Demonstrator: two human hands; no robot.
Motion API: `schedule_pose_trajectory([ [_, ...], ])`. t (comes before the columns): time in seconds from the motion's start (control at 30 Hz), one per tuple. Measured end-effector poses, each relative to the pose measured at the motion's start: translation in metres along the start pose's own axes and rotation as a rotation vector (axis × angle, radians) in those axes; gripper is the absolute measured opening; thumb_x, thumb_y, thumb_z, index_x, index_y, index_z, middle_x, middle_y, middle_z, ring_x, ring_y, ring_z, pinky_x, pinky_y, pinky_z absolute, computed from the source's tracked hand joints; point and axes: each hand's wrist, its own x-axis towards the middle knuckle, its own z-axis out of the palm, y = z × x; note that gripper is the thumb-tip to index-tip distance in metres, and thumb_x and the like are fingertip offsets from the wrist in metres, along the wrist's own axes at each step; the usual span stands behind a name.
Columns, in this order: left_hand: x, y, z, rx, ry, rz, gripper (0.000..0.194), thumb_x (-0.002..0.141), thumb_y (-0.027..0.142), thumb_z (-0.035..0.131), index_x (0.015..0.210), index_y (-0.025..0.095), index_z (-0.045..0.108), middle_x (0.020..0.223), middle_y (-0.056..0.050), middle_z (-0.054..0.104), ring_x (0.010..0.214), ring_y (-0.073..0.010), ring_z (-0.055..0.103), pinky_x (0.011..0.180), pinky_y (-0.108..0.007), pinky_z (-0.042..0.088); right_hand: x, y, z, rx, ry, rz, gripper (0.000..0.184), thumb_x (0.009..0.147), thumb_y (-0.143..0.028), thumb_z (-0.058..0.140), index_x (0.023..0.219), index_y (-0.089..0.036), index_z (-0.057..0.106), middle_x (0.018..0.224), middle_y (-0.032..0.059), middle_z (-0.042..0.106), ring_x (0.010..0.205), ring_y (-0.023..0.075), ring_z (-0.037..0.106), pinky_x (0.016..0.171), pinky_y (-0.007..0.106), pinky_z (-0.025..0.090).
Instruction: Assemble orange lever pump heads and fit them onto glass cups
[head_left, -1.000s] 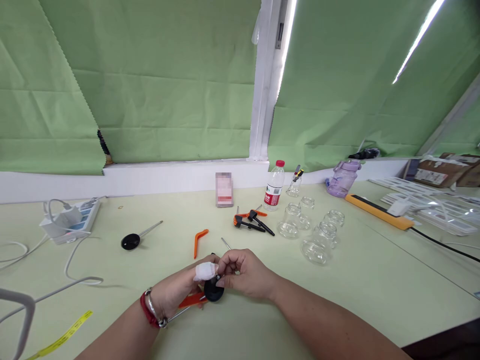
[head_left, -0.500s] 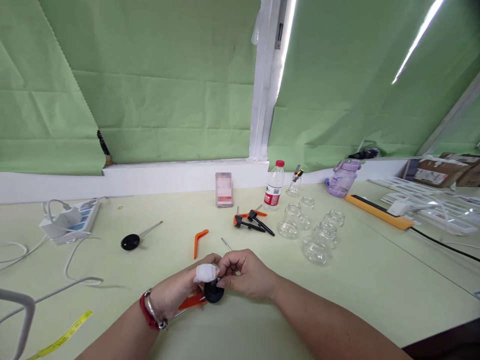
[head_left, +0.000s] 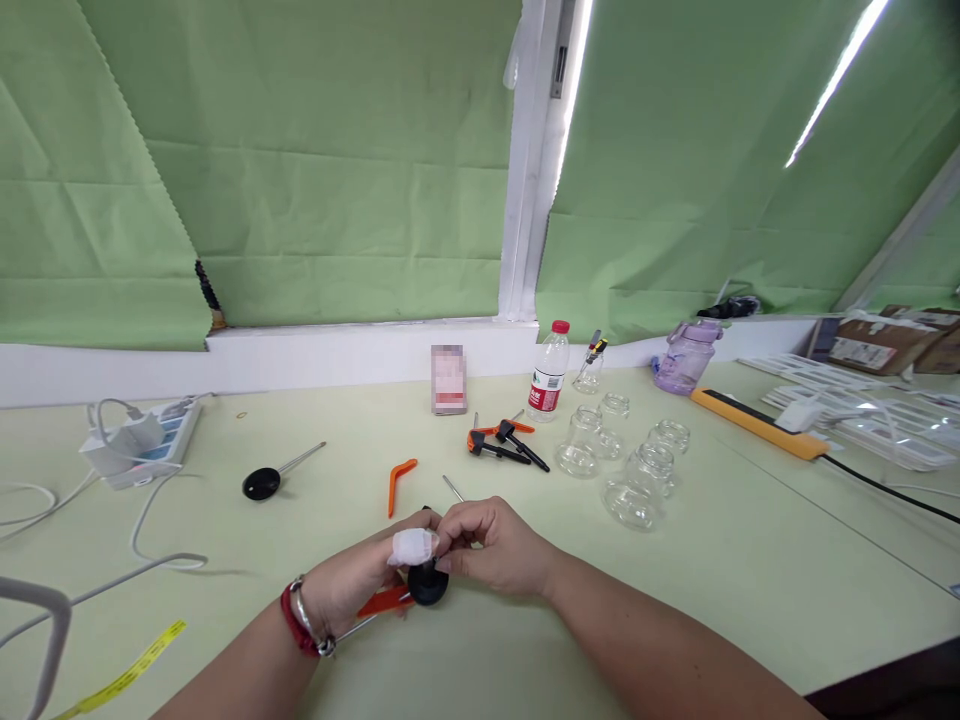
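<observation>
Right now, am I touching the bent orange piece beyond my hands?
No, the bent orange piece lies apart from the left hand and right hand.

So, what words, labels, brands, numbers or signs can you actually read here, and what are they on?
No text reads clearly.
Red-capped bottle: printed label, too small to read.
Cardboard box: white label, too small.
Yellow strip: dark print, too small.
Upright pink panel: blurred out.
Held black disc: no lettering visible.

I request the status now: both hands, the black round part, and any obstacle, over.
Left hand holding black round part. Right hand at its upper edge, fingertip grip unclear. Nothing seen blocking; loose orange piece lies beyond the hands.
</observation>
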Motion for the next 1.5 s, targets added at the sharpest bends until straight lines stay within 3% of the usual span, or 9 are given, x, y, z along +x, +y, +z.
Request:
schedule_pose_trajectory([
  [0.27, -0.0019, -0.0025, -0.0004, -0.003, 0.024, 0.003, 0.024, 0.073, 0.041, 0.058, 0.081, 0.02, 0.047, 0.073, 0.002, 0.047, 0.069, -0.0144, 0.048, 0.054, -0.022, 0.033, -0.0004, 0.0078, 0.0013, 0.097, -0.013, 0.076, 0.013, 0.072, -0.022, 0.069, 0.081, -0.014, 0.063, 0.068, -0.0018, 0.054, 0.062, 0.0086, 0.046, 0.059, 0.023, 0.038],
  [0.47, -0.0012, 0.0009, 0.0014, 0.009, -0.001, 0.015, 0.02, 0.076, 0.039, 0.055, 0.082, 0.02, 0.048, 0.071, 0.002, 0.052, 0.065, -0.0138, 0.048, 0.053, -0.022, 0.033, -0.0001, 0.0069, 0.0028, 0.297, -0.074, 0.179, 0.024, 0.067, -0.028, 0.074, 0.081, -0.014, 0.061, 0.064, -0.0018, 0.057, 0.057, 0.0089, 0.052, 0.058, 0.024, 0.04],
  [0.7, -0.0035, 0.0035, 0.0029, 0.038, -0.007, 0.004, 0.025, 0.076, 0.043, 0.055, 0.086, 0.021, 0.048, 0.076, -0.002, 0.063, 0.077, -0.0189, 0.055, 0.055, -0.024, 0.034, 0.0017, 0.0072, 0.0049, 0.452, -0.04, 0.249, 0.026, 0.059, -0.025, 0.078, 0.076, -0.013, 0.062, 0.058, -0.0023, 0.059, 0.049, 0.0094, 0.054, 0.055, 0.025, 0.041],
  [0.93, -0.0015, 0.0011, 0.0028, 0.024, -0.011, 0.029, 0.022, 0.078, 0.04, 0.054, 0.09, 0.021, 0.049, 0.079, -0.001, 0.064, 0.075, -0.0162, 0.054, 0.057, -0.024, 0.035, 0.0027, 0.0072, 0.0051, 0.491, -0.012, 0.28, 0.021, 0.057, -0.017, 0.075, 0.072, -0.013, 0.062, 0.057, -0.0025, 0.06, 0.048, 0.0089, 0.053, 0.053, 0.024, 0.04],
  [1.17, -0.0011, 0.0012, 0.0027, 0.026, -0.022, 0.052, 0.019, 0.077, 0.038, 0.054, 0.085, 0.021, 0.048, 0.079, -0.001, 0.063, 0.074, -0.0158, 0.053, 0.058, -0.024, 0.035, 0.0021, 0.0042, 0.0055, 0.462, -0.02, 0.286, 0.022, 0.058, -0.019, 0.075, 0.076, -0.013, 0.062, 0.057, -0.0027, 0.059, 0.048, 0.0087, 0.053, 0.054, 0.025, 0.04],
  [1.5, -0.0021, 0.0, 0.0047, 0.019, -0.011, 0.038, 0.029, 0.078, 0.048, 0.055, 0.087, 0.021, 0.046, 0.077, -0.002, 0.061, 0.073, -0.0165, 0.051, 0.057, -0.025, 0.035, 0.0024, 0.002, 0.0041, 0.477, 0.003, 0.295, 0.018, 0.059, -0.017, 0.07, 0.074, -0.013, 0.062, 0.059, -0.0023, 0.06, 0.048, 0.009, 0.054, 0.054, 0.025, 0.039],
])
